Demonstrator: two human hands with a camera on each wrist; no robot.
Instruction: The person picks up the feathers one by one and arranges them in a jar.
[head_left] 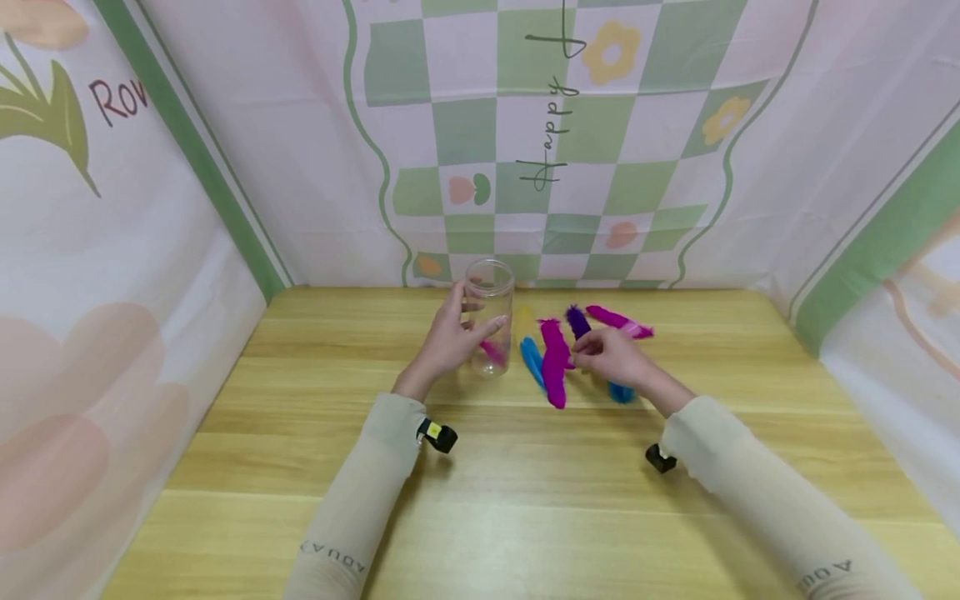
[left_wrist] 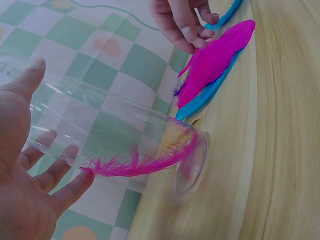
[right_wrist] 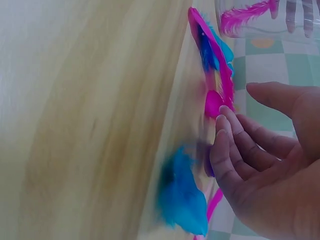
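My left hand (head_left: 448, 340) grips a clear jar (head_left: 491, 287), which stands upright on the wooden table. Its thumb and fingers lie around the side of the jar. Inside, near the bottom, is a pink feather (left_wrist: 137, 169). My right hand (head_left: 613, 357) is over the loose feathers, thumb apart from the fingers in the right wrist view. Those fingertips (right_wrist: 223, 111) are right at a bright pink feather (head_left: 553, 367). Beside that lies a blue feather (head_left: 532, 358). A purple feather (head_left: 577, 322) and another blue feather (right_wrist: 184, 195) are partly behind the right hand.
Another pink feather (head_left: 618, 320) lies beyond the right hand. A pale yellow feather (head_left: 525, 317) lies just right of the jar. The wooden table (head_left: 525, 517) meets a checked cloth (head_left: 525, 125) at its far edge, with printed cloth on both sides.
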